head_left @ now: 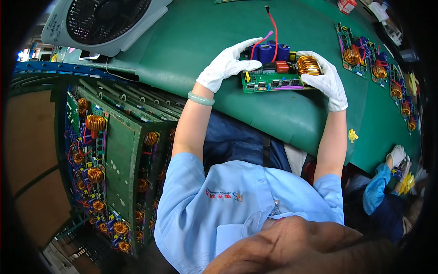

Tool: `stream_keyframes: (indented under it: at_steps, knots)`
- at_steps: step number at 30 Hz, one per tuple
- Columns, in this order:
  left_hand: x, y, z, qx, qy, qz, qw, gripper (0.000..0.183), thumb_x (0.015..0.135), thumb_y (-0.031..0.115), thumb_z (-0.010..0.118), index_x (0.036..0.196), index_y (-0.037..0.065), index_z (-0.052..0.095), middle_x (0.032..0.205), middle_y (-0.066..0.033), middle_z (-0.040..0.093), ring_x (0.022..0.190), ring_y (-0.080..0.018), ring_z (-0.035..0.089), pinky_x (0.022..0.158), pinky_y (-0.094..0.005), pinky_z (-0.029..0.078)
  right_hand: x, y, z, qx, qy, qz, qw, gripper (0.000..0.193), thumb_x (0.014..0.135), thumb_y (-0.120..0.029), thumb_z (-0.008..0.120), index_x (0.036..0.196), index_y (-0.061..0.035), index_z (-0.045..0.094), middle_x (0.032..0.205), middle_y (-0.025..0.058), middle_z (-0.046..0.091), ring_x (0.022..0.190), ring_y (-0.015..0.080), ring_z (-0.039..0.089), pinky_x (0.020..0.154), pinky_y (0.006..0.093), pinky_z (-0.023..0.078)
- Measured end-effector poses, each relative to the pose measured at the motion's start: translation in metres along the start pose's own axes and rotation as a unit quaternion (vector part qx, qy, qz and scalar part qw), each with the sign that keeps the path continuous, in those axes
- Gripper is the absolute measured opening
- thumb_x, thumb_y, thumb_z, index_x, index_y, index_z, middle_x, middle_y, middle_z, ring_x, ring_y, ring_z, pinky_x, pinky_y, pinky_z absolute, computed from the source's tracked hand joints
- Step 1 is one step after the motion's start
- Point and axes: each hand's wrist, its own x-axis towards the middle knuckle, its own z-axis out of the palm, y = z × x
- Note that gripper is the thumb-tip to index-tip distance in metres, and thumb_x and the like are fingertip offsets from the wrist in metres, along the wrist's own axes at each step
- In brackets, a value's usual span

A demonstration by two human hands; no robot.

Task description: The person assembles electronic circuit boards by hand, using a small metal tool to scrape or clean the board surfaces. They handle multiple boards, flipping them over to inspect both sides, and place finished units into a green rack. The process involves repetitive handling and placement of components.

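A green circuit board [269, 83] is held between my two white-gloved hands over the green work surface. It carries blue capacitors [270, 52], a large copper-wound coil [309, 65], red blocks and a row of black parts along its near edge. From among the capacitors rise a red wire [275, 34] with a black end and a shorter one with a pink end. My left hand [229, 65] grips the board's left end, thumb along the near side. Around the right end, beside the coil, my right hand [325, 81] is closed; some of its fingers are hidden behind the coil.
A grey fan [107, 20] stands at the upper left. Racks [122, 169] filled with similar boards are at my left. More boards [352, 52] lie in a line along the right side, near a yellow scrap [352, 135]. A co-worker's gloved hand [397, 155] shows at far right.
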Motion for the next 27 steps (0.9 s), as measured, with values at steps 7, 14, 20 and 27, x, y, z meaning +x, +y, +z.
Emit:
stream_keyframes:
  at_steps: [7, 14, 20, 27]
  knots:
    - [0.004, -0.007, -0.001, -0.029, 0.008, 0.035, 0.999, 0.074, 0.109, 0.057, 0.027, 0.154, 0.001, 0.043, 0.156, -0.0127, 0.047, 0.144, -0.0295, 0.042, 0.123, -0.0397, 0.027, 0.004, 0.006, -0.002, -0.015, 0.0, -0.019, 1.0, 0.055, 0.079, -0.021, 0.085, 0.129, -0.0064, 0.067, 0.116, 0.0042, 0.071, 0.104, 0.0119, 0.064, 0.097, 0.0296, 0.052]
    - [0.004, -0.01, -0.001, -0.078, 0.003, 0.013, 0.997, 0.085, 0.106, 0.065, 0.012, 0.154, 0.002, 0.042, 0.159, -0.0133, 0.043, 0.146, -0.0323, 0.039, 0.125, -0.0431, 0.022, 0.002, 0.004, -0.003, 0.003, 0.002, -0.014, 1.0, 0.055, 0.08, -0.021, 0.085, 0.13, -0.0054, 0.066, 0.12, 0.0047, 0.07, 0.109, 0.0123, 0.063, 0.1, 0.0299, 0.051]
    - [-0.01, -0.009, -0.006, -0.232, 0.134, 0.018, 0.963, 0.089, 0.107, 0.064, 0.017, 0.147, -0.011, 0.044, 0.149, -0.0286, 0.049, 0.142, -0.0384, 0.046, 0.122, -0.0457, 0.033, 0.006, 0.008, 0.001, -0.014, 0.049, -0.023, 0.998, 0.054, 0.081, -0.021, 0.085, 0.13, -0.0055, 0.067, 0.119, 0.0047, 0.07, 0.107, 0.0114, 0.063, 0.099, 0.0284, 0.051]
    - [-0.096, -0.002, 0.055, 0.029, 0.321, 0.098, 0.941, 0.046, 0.106, 0.021, 0.045, 0.07, 0.002, 0.067, 0.074, -0.0104, 0.069, 0.069, -0.0223, 0.065, 0.071, -0.0349, 0.052, 0.003, 0.027, -0.024, -0.027, 0.078, -0.018, 0.996, 0.052, 0.083, -0.023, 0.085, 0.129, -0.0063, 0.067, 0.113, 0.0032, 0.071, 0.098, 0.0092, 0.064, 0.092, 0.0269, 0.054]
